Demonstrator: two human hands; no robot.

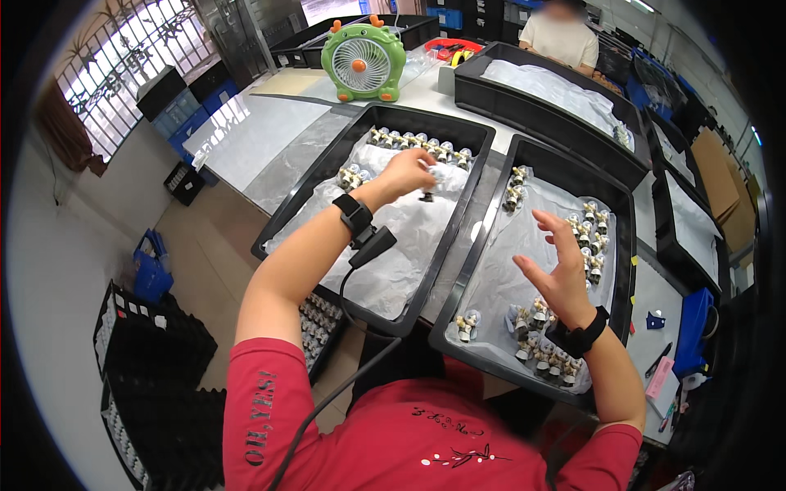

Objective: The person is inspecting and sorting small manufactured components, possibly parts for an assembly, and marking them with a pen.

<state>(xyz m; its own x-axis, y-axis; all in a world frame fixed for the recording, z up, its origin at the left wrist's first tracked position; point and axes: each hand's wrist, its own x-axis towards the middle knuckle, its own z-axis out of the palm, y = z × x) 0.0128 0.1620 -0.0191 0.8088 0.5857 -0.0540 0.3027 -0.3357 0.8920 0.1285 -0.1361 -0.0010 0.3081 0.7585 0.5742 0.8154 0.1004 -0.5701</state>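
Two black trays lined with white sheeting lie side by side in front of me. Over the left tray (282, 222), my left hand (403, 174) pinches a small figurine (427, 195) with a dark base; it is partly hidden by the fingers and blurred. Beyond that hand, a row of figurines (419, 143) lines the far end of the tray, and a small cluster (353, 176) stands by its left wall. My right hand (565, 274) hovers above the right tray (512, 155), fingers apart and nothing in them. Pale-and-gold figurines (591, 237) stand along this tray's right side, with more (550, 356) near its front.
A green animal-shaped fan (363, 61) stands behind the left tray. Further back is another lined black tray (548, 90), with a person (561, 37) beyond it. A cable runs from my left wristband (354, 214). Pens and a blue bin (696, 331) lie at the right.
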